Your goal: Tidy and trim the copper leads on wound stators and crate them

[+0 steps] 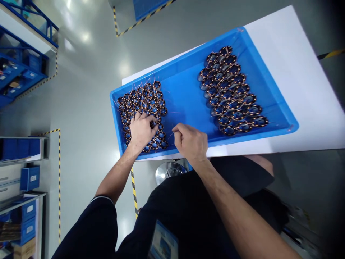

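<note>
You are standing over a white table (304, 84) on a grey, glossy factory floor (86, 91), with blue shelving (23, 68) holding blue bins (28, 212) along the floor's far side. Black-and-yellow hazard tape (134, 190) marks the floor below the table's near edge. A shallow blue plastic tray (185, 95) lies at an angle across the table, and its raised walls seem there to keep the contents from sliding off. Two groups of copper-wound rings (142, 106) lie inside it. One is a tangled, overlapping cluster against the tray's left end. The other, a tidier group of overlapping rows (231, 90), lies near the right end, with bare tray between them. Fine wire ends stick out from the rings.

Your left hand (141, 131) sits on the near part of the cluster, partly open with its fingers arched; your fingertips touch a ring, but you cannot tell whether they grip it. Your right hand (190, 142) is nearly closed over bare tray by the near edge, thumb and forefinger pinched, apparently on a thin copper lead (170, 136).

A blue-and-white badge (163, 241) hangs at your chest; its writing is unreadable.
</note>
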The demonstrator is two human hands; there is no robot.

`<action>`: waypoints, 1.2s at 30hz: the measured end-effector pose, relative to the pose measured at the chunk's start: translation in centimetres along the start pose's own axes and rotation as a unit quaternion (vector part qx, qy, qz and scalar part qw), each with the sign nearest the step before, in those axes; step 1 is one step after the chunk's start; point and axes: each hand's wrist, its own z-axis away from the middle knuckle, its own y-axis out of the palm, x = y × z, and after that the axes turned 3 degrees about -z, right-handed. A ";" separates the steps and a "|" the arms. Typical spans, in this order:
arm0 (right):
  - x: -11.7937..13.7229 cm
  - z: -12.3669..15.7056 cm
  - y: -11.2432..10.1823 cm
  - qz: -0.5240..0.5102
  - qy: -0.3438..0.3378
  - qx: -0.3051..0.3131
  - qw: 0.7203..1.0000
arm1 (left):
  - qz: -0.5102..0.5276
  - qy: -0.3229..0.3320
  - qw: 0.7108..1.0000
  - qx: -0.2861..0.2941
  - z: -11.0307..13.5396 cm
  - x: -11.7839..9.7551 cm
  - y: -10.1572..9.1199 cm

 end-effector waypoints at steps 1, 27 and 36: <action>-0.1 0.1 0.0 0.000 -0.005 -0.006 1.000 | 0.003 -0.003 1.000 0.003 0.1 0.0 0.0; -1.3 0.6 1.6 -0.004 -0.087 -0.077 0.993 | -0.032 -0.033 0.996 0.074 -8.3 0.6 -3.7; -1.6 0.7 2.1 0.007 -0.091 -0.073 0.993 | -0.039 -0.041 0.996 0.075 -8.0 1.1 -3.0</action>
